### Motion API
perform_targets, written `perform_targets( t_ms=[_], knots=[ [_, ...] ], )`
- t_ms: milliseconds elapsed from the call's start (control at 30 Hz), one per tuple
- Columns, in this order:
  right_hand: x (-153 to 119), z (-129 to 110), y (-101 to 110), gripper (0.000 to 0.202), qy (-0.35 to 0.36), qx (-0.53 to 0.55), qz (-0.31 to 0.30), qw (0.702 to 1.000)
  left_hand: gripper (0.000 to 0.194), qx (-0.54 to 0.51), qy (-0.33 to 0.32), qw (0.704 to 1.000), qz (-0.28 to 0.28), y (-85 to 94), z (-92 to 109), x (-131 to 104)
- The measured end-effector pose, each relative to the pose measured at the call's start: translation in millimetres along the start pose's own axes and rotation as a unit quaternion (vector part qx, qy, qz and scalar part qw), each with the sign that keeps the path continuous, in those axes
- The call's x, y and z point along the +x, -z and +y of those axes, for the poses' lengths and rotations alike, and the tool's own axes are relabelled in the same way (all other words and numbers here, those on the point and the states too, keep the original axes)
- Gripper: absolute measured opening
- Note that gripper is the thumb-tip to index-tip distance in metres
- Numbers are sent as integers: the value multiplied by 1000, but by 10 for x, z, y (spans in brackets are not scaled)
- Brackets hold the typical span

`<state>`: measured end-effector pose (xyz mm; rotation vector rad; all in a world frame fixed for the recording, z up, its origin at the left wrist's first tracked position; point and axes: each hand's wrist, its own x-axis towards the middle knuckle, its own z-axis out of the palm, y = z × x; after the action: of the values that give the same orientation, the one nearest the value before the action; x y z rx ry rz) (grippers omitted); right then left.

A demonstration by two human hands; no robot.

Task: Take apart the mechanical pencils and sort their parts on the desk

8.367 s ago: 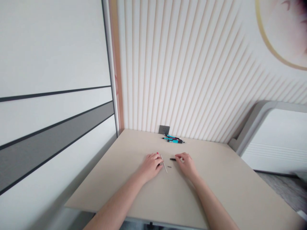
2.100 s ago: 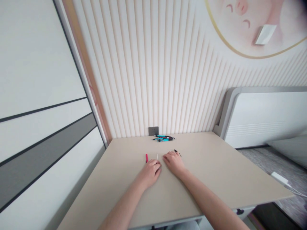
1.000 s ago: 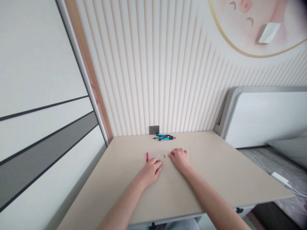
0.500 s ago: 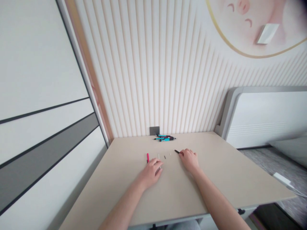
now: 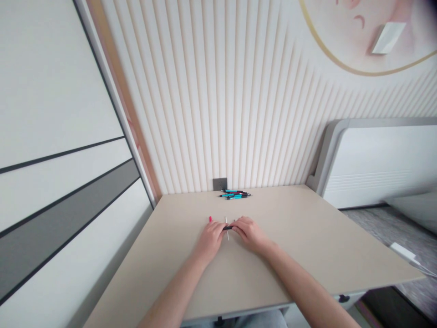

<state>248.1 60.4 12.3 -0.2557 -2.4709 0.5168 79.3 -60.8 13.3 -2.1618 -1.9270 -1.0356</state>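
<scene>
Between my two hands a short black pen part (image 5: 227, 228) is held level above the table. The fingers of my left hand (image 5: 212, 237) are closed on its left end, and those of my right hand (image 5: 248, 231) pinch its right end. Under and behind it lies a thin white rod (image 5: 227, 236) on the tabletop. A red piece (image 5: 210, 219) shows just beyond my left hand, its lower part hidden by the fingers. A tiny dark bit is partly visible by my right fingertips.
Several blue and black pens (image 5: 235, 196) lie in a pile at the back of the beige table (image 5: 164, 264), near a dark wall socket (image 5: 220, 184). A ribbed wall stands behind, a cabinet on the left, and a bed on the right.
My right hand has moved left with the black part, bringing it to my left hand. My left hand has closed on its other end. The view has shifted slightly.
</scene>
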Motion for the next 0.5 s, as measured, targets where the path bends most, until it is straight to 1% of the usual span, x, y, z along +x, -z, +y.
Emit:
perform_targets(
  t_ms=[67, 200, 267, 333, 400, 500],
  knots=[
    [-7, 19, 8, 28, -18, 9, 5, 1000, 19, 7, -5, 1000, -4, 18, 21, 11],
    [-26, 66, 2, 38, -61, 27, 9, 998, 18, 11, -23, 1000, -13, 33, 50, 19],
    [-33, 75, -12, 40, -63, 29, 3, 998, 18, 9, -23, 1000, -10, 23, 39, 11],
    [-35, 75, -23, 39, -62, 31, 2, 998, 19, 5, -15, 1000, 6, 7, 19, -1],
    [-33, 71, -24, 40, -63, 33, 5, 997, 17, 2, -11, 1000, 20, -5, 6, -8],
    [-28, 59, -11, 39, -64, 40, 13, 997, 13, 10, -11, 1000, 24, -9, 13, -8]
  ],
)
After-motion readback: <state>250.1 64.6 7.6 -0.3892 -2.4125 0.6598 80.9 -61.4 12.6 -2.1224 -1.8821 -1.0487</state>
